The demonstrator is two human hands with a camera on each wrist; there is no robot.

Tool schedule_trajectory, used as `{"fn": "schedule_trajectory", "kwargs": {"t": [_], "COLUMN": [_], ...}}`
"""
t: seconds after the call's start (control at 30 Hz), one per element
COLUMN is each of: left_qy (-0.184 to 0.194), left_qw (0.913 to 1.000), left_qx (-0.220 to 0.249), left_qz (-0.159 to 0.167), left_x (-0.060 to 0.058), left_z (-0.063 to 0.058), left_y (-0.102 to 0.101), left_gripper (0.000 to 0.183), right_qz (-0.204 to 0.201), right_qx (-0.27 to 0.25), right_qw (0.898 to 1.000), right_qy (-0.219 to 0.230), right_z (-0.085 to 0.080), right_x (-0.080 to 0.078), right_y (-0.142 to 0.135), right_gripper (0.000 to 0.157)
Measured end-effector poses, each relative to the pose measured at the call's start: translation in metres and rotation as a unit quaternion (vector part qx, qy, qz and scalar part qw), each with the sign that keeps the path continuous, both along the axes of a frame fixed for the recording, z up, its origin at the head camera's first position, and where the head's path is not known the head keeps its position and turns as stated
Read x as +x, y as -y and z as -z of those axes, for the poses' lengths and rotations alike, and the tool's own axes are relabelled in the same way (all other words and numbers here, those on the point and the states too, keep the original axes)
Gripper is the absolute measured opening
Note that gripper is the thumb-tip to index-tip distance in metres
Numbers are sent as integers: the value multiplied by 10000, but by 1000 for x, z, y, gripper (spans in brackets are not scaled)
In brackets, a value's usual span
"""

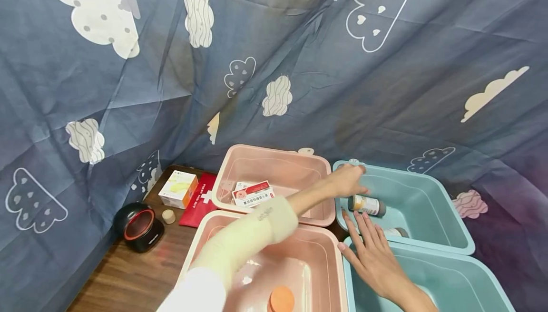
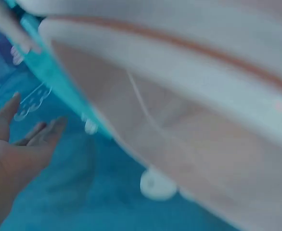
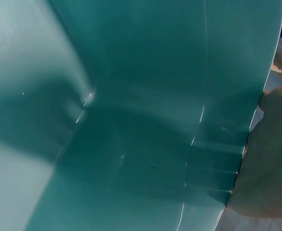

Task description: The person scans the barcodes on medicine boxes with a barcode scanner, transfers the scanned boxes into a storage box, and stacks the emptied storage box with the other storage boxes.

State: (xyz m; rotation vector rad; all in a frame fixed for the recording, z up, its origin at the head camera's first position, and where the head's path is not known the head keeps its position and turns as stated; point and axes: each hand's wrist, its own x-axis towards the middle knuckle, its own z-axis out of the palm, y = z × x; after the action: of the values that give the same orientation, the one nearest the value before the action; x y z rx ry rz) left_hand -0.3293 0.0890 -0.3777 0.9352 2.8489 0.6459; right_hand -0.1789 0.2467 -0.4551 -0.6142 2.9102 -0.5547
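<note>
My left hand (image 1: 348,180) reaches across the pink bins to the left end of the back blue bin (image 1: 432,202), over its rim. In the left wrist view that hand (image 2: 25,154) has loosely extended fingers and holds nothing. Below it in the bin lies a brown-and-white labelled bottle (image 1: 366,205) on its side. A second bottle (image 1: 396,232) is partly hidden behind the bin's front wall. My right hand (image 1: 374,257), fingers spread and straight, lies over the adjoining rims at the left of the front blue bin (image 1: 466,283). The right wrist view shows this hand (image 3: 271,163) at a bin's edge.
Medicine boxes (image 1: 253,194) lie in the back pink bin (image 1: 274,157). An orange disc (image 1: 282,298) is in the front pink bin (image 1: 317,245). On the wooden table (image 1: 124,274) are a red first aid pouch (image 1: 198,202), a white-orange box (image 1: 177,189) and a black round device (image 1: 139,226).
</note>
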Motion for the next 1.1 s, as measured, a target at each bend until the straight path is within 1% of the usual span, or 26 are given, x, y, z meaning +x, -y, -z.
{"fn": "schedule_trajectory", "kwargs": {"t": [0.03,0.13,0.2,0.27,0.3,0.37,0.4,0.43,0.5,0.57,0.63,0.67,0.7,0.73,0.8,0.87,0.9,0.97,1.03,1.1], "left_qy": [24,106,162,63,36,86,180,378,857,1249,1300,1143,898,552,-109,-412,-432,-181,66,176], "left_qw": [9999,9996,9993,9987,9982,9963,9951,9935,9880,9812,9814,9824,9835,9835,9784,9745,9750,9793,9829,9856], "left_qx": [35,35,54,65,92,300,414,553,803,887,465,157,-211,-601,-1274,-1506,-1494,-1278,-969,-647], "left_qz": [104,256,345,502,592,806,878,924,1005,1178,1331,1469,1556,1615,1626,1611,1585,1558,1564,1550], "left_x": [2,10,18,29,36,54,64,76,102,127,152,163,174,185,204,217,222,229,232,234], "left_z": [-7,-26,-37,-45,-48,-51,-51,-49,-40,-26,-10,-1,8,17,33,49,57,71,84,95], "left_y": [10,39,57,74,83,101,110,120,136,148,156,159,161,163,168,173,176,182,185,184], "left_gripper": [55,59,60,60,60,58,58,58,58,62,68,71,74,78,81,80,79,74,69,62], "right_qz": [-7,-31,-26,-14,-6,-9,-12,-15,-14,-13,-11,-15,-24,-33,-59,-91,-106,-131,-117,-88], "right_qx": [-3,31,72,96,104,96,80,69,40,6,-17,-14,-18,-3,21,39,36,20,-6,-30], "right_qw": [10000,10000,9999,9998,9999,9998,9998,9998,9998,9999,9999,9999,9999,9998,9998,9997,9998,9997,9998,9998], "right_qy": [7,-61,-98,-145,-123,-154,-172,-174,-175,-170,-153,-159,-169,-194,-212,-202,-187,-190,-169,-186], "right_z": [0,-1,-1,0,0,2,3,3,4,5,5,5,5,5,6,6,6,6,6,5], "right_x": [-1,-4,-4,-4,-3,-2,-2,-1,-1,0,0,0,1,1,1,1,0,0,0,0], "right_y": [0,-2,-4,-6,-7,-8,-8,-8,-7,-6,-6,-5,-5,-4,-3,-2,-1,-1,-1,-3], "right_gripper": [79,79,79,79,79,79,79,79,79,79,79,80,80,80,80,80,80,80,80,80]}}
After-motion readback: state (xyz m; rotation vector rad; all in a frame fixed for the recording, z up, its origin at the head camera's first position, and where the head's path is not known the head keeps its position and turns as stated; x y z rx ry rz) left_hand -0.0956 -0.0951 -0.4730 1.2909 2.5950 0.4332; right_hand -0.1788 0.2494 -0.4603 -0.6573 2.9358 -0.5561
